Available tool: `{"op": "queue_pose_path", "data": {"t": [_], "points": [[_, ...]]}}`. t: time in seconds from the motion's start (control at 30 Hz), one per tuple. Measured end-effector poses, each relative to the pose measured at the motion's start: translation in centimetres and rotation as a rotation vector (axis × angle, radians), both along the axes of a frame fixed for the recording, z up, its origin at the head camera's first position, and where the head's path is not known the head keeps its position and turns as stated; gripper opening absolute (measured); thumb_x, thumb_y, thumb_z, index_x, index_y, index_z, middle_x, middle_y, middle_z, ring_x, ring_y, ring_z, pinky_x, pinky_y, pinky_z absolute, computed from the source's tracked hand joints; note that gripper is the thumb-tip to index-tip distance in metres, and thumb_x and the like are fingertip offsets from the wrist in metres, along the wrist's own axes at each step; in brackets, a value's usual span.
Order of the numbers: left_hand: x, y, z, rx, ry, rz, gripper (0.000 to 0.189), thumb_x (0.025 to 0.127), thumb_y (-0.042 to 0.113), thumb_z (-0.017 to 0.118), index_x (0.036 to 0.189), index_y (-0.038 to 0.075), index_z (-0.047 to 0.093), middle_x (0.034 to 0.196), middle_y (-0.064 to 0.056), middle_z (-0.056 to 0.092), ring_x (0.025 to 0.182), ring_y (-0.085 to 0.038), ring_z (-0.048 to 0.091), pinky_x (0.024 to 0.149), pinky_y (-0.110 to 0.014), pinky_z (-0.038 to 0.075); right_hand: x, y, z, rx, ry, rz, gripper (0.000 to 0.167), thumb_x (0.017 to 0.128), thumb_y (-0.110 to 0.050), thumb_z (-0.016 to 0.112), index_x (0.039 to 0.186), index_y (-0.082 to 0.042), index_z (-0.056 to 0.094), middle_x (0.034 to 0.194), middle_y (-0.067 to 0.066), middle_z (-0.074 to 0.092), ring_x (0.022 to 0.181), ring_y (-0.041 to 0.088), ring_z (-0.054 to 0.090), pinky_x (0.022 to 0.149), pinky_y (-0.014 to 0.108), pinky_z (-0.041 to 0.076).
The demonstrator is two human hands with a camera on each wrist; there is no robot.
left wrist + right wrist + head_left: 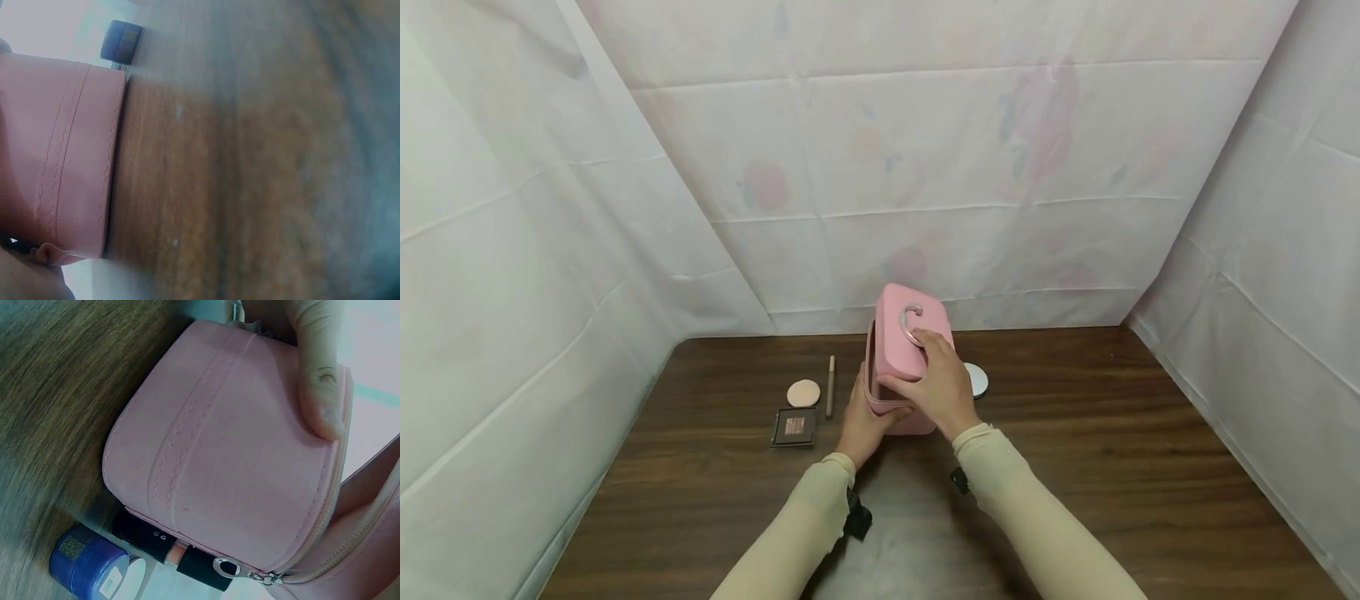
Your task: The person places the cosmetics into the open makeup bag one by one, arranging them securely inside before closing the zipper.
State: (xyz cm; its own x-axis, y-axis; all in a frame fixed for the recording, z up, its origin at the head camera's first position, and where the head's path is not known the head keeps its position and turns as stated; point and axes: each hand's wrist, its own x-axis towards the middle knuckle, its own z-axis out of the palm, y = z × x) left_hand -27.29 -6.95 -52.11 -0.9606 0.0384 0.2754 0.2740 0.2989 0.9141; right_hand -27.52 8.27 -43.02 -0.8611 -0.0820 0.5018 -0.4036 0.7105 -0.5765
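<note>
A pink zippered cosmetic case (pixel 913 425) stands on the table, its lid (pixel 895 360) raised partway. My left hand (pixel 863 425) grips the case body low on the left, with its thumb (pixel 322 403) pressed against the front wall near the zipped rim. The right hand (pixel 946 387) holds the lid, thumb at its near edge and fingers by the curved handle (pixel 907 323). In the right wrist view, a metal zipper pull (pixel 226 567) hangs at the rim's corner. The inside of the case is mostly hidden.
Left of the case lie a round beige puff (pixel 803 393), a slim brown stick (pixel 831 387) and a dark square palette (pixel 794 427). At the right sits a white round item (pixel 977 380). A blue jar (pixel 87 562) and a black-capped tube (pixel 147 536) lie beside the case.
</note>
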Motion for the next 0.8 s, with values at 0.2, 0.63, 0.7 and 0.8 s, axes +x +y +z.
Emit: {"op": "queue_pose_path", "data": {"t": [0.2, 0.63, 0.7, 0.8], "points": [[-0.1, 0.0, 0.1, 0.008, -0.005, -0.009, 0.113, 0.076, 0.036, 0.085, 0.159, 0.024, 0.01, 0.161, -0.006, 0.025, 0.144, -0.024, 0.034, 0.115, -0.049, 0.03, 0.0, 0.4, 0.4, -0.034, -0.009, -0.012, 0.089, 0.065, -0.065, 0.081, 0.136, -0.018, 0.055, 0.137, 0.002, 0.057, 0.12, 0.022, 0.058, 0.095, 0.044, 0.05], [-0.1, 0.0, 0.3, 0.014, -0.005, -0.014, 0.113, 0.076, 0.035, 0.085, 0.159, 0.021, 0.01, 0.16, -0.009, 0.028, 0.136, -0.03, 0.044, 0.11, -0.051, 0.036, 0.4, 1.4, 1.0, -0.149, 0.002, -0.021, 0.09, 0.068, -0.064, 0.081, 0.139, -0.015, 0.053, 0.134, 0.006, 0.058, 0.118, 0.026, 0.059, 0.096, 0.046, 0.05], [0.0, 0.1, 0.3, 0.018, -0.006, -0.015, 0.114, 0.075, 0.035, 0.086, 0.159, 0.022, 0.011, 0.159, -0.01, 0.03, 0.135, -0.031, 0.044, 0.11, -0.05, 0.036, 0.5, 1.6, 1.0, -0.168, -0.004, -0.02, 0.09, 0.069, -0.063, 0.081, 0.14, -0.015, 0.053, 0.134, 0.006, 0.057, 0.119, 0.026, 0.058, 0.097, 0.047, 0.049], [0.1, 0.1, 0.2, 0.018, -0.012, -0.012, 0.114, 0.075, 0.036, 0.086, 0.159, 0.022, 0.009, 0.16, -0.011, 0.027, 0.138, -0.032, 0.041, 0.112, -0.05, 0.033, 0.6, 1.9, 1.0, -0.203, -0.014, -0.013, 0.09, 0.071, -0.06, 0.081, 0.143, -0.016, 0.05, 0.136, 0.004, 0.056, 0.121, 0.025, 0.057, 0.098, 0.047, 0.049]]}}
